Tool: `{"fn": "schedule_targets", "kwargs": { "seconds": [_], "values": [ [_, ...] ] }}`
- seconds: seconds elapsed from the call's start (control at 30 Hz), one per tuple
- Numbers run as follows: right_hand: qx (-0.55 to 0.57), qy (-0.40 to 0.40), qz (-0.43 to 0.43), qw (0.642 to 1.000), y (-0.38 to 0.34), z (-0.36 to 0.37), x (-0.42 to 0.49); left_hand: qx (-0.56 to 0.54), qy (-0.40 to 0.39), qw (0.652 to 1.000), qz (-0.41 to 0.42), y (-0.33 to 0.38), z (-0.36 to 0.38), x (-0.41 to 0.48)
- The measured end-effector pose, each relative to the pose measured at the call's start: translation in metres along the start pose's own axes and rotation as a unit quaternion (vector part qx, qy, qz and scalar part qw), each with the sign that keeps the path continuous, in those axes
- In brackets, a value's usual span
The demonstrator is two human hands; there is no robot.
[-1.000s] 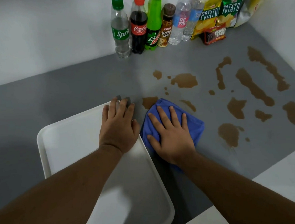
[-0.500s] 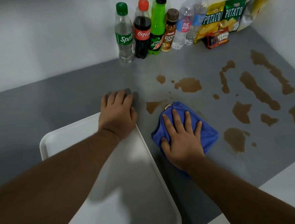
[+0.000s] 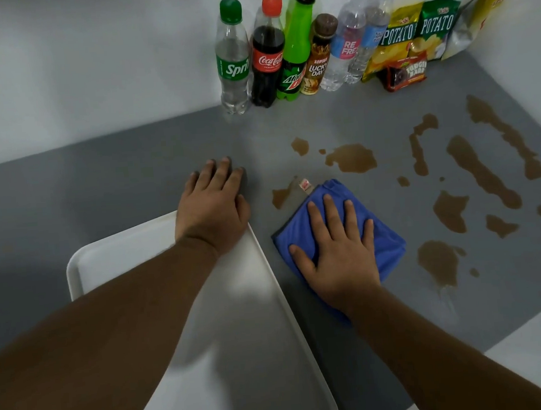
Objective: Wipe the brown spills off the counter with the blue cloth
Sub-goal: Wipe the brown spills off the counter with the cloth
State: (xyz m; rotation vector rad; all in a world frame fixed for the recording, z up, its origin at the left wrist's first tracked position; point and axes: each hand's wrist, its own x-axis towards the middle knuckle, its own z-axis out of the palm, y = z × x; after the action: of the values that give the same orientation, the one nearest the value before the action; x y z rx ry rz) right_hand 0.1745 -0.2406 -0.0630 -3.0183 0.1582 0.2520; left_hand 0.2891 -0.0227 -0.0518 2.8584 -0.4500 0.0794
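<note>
On the grey counter point(image 3: 115, 184), white tray point(image 3: 256, 335) at 9 o'clock, brown spills point(image 3: 351, 158) from 12 to 3 of the blue cloth point(image 3: 389, 247). My right hand point(image 3: 337, 251) presses flat on it; left hand point(image 3: 214, 209) flat, empty, at tray corner. I'd press evenly, sweep toward 2. Labels: Sprite point(image 3: 234, 68), Coca-Cola point(image 3: 268, 61), Lucky Day point(image 3: 318, 68), POTATO point(image 3: 436, 25).

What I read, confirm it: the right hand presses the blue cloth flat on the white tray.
Not quite. In the head view the right hand presses the blue cloth flat on the gray counter, beside the white tray, not on it.
</note>
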Motion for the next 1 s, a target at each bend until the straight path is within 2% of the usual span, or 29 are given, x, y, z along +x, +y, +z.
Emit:
{"fn": "schedule_targets", "kwargs": {
  "seconds": [0.1,0.23,0.4,0.57,0.7,0.87,1.0],
  "values": [
    [-0.014,-0.024,-0.022,0.999,-0.010,0.002,-0.007,-0.001,-0.001,1.000,-0.001,0.001,0.000,0.000],
    [-0.022,-0.018,-0.058,0.998,-0.019,-0.003,0.024,0.004,-0.002,1.000,-0.001,0.001,0.000,0.000],
    [-0.013,0.005,-0.033,0.999,-0.009,-0.013,0.063,0.007,-0.003,1.000,0.000,0.000,0.000,0.000],
    [0.000,0.007,0.012,1.000,0.002,-0.008,0.033,0.006,-0.004,1.000,-0.002,-0.001,0.001,0.000],
    [-0.012,-0.019,-0.039,0.999,-0.010,-0.001,0.012,0.018,-0.010,1.000,0.003,-0.002,0.001,0.002],
    [-0.014,-0.006,-0.091,0.996,-0.028,-0.005,0.059,0.021,-0.007,1.000,0.004,-0.002,0.002,0.002],
    [0.000,0.004,-0.069,0.998,-0.019,-0.015,0.096,0.016,0.001,1.000,0.003,-0.003,0.004,0.002]
  ]
}}
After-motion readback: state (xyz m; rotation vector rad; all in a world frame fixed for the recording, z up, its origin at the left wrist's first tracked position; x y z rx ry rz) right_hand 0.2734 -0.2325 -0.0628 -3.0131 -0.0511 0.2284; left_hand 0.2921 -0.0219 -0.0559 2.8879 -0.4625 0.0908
